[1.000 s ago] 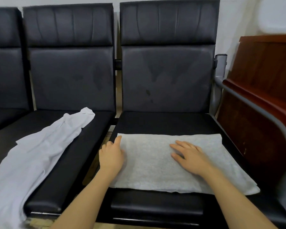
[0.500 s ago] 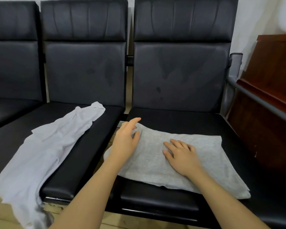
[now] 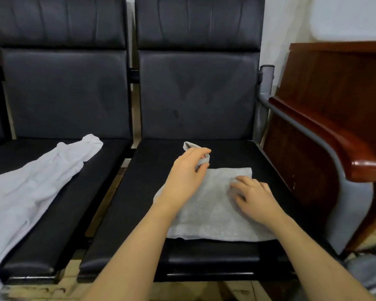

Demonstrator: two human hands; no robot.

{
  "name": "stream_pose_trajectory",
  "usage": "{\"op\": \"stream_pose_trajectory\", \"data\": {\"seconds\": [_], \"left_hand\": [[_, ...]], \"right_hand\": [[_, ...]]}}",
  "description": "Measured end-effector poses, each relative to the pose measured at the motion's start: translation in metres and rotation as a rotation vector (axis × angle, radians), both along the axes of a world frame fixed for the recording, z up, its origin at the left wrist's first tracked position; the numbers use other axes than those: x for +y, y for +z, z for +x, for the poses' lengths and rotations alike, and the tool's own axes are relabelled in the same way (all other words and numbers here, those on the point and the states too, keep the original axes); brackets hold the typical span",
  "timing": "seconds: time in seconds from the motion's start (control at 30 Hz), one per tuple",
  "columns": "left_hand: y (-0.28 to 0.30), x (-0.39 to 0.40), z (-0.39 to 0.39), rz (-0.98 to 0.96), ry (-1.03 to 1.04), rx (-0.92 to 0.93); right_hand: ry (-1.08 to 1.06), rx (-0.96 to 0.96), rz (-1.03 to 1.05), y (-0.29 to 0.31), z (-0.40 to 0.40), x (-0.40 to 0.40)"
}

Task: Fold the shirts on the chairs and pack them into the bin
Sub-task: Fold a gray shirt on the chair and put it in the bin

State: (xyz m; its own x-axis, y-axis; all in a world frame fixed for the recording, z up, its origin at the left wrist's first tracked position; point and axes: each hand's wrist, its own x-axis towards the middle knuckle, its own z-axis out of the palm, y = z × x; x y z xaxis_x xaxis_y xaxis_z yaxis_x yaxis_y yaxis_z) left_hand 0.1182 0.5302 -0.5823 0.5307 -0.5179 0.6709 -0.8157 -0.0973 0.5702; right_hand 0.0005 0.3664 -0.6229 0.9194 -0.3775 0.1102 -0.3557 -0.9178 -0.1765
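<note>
Grey shirt point(image 3: 213, 213) half-folded on right chair point(image 3: 152, 192), left hand point(image 3: 186, 177) pinching its corner, right hand point(image 3: 255, 197) pressing flat; white shirt point(image 3: 37, 185) left.

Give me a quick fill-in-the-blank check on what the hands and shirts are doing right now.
1. The left hand pinches a corner of the ____ shirt.
2. The right hand rests on that shirt with its fingers ____.
3. The white shirt lies unfolded on the seat to the ____ of the grey one.
4. The wooden armrest is on the ____ side of the chair.

Missing words: grey; spread flat; left; right
</note>
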Motion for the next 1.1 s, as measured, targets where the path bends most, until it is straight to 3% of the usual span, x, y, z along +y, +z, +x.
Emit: {"op": "stream_pose_trajectory", "data": {"seconds": [0.17,0.27,0.4,0.53,0.63,0.73,0.9,1.0,1.1], "left_hand": [[0.001,-0.036,-0.021,0.120,-0.049,-0.030],[0.007,-0.055,-0.034,0.127,-0.033,-0.020],[0.010,-0.085,-0.045,0.065,-0.013,0.165],[0.003,-0.101,-0.044,0.368,-0.080,0.280],[-0.006,-0.091,-0.032,0.400,-0.002,0.290],[-0.017,-0.070,-0.019,0.386,0.122,0.253],[-0.042,-0.051,0.002,0.494,0.094,0.110],[-0.057,-0.048,0.010,0.728,0.020,0.131],[-0.064,-0.047,0.016,0.891,0.020,0.154]], "right_hand": [[-0.051,-0.001,0.072,-0.011,-0.019,-0.009],[-0.049,-0.124,0.135,-0.016,-0.019,-0.012],[-0.206,-0.399,0.384,-0.016,-0.021,-0.021],[-0.315,-0.509,0.507,-0.015,-0.022,-0.024],[-0.344,-0.497,0.499,-0.015,-0.020,-0.027],[-0.323,-0.466,0.359,-0.010,-0.014,-0.031],[-0.065,-0.428,0.356,0.003,0.008,-0.021],[0.050,-0.245,0.439,0.001,0.023,-0.013],[-0.023,0.064,0.263,-0.012,0.033,-0.020]]}}
